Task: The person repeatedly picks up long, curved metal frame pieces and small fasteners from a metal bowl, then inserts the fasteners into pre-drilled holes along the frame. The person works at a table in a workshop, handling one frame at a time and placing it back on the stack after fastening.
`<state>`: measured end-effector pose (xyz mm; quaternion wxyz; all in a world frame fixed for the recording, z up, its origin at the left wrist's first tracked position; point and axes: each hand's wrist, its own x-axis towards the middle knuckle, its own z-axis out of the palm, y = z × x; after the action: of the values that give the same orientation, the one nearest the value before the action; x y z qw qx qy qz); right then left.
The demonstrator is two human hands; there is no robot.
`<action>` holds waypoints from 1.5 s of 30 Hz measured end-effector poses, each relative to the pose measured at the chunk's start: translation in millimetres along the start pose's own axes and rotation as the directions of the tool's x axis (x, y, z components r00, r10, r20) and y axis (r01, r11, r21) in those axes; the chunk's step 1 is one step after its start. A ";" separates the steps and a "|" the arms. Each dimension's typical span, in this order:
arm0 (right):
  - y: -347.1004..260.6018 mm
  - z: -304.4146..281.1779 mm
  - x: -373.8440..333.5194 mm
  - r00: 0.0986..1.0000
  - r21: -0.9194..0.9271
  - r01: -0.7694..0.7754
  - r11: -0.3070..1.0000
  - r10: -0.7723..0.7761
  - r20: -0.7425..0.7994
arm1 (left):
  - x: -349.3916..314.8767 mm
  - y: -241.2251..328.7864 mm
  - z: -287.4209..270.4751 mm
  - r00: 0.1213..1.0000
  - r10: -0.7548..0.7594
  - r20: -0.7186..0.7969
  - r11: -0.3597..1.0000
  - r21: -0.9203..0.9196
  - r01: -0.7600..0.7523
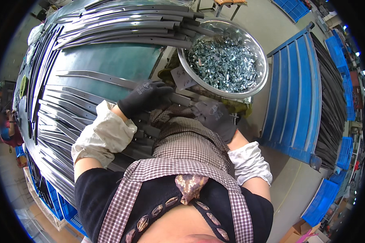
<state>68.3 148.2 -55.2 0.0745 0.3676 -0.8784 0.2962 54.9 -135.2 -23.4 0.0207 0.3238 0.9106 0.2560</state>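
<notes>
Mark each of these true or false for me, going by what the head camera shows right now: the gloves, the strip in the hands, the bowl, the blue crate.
1. Both hands wear dark gloves. True: the left hand and the right hand are both gloved.
2. The left hand rests on a long dark metal strip. True.
3. The metal bowl is empty. False: it is filled with small shiny metal clips.
4. The blue crate stands on the person's left. False: it stands on the right, beside the bowl.
5. More dark strips are stacked beyond the green work surface. True.
</notes>
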 end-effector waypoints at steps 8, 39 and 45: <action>83.0 -52.6 8.7 0.922 -0.147 -0.384 0.912 0.386 -0.013 | -34.4 -60.9 -43.0 0.952 -0.219 -0.212 0.969 0.068 0.238; 161.0 -60.6 33.7 0.744 0.430 -0.623 0.653 0.664 0.070 | 16.9 -124.7 -68.9 0.953 0.034 -0.302 0.870 0.478 0.121; 132.1 -61.8 33.5 0.707 0.811 -0.470 0.349 0.699 0.110 | -6.3 -65.5 -36.9 0.984 -0.042 -0.175 0.963 0.257 0.087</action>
<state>-52.2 236.8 -54.8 -0.0956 -0.0236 -0.7041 0.7032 14.5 -198.9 -23.6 -0.0911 0.2710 0.9451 0.1584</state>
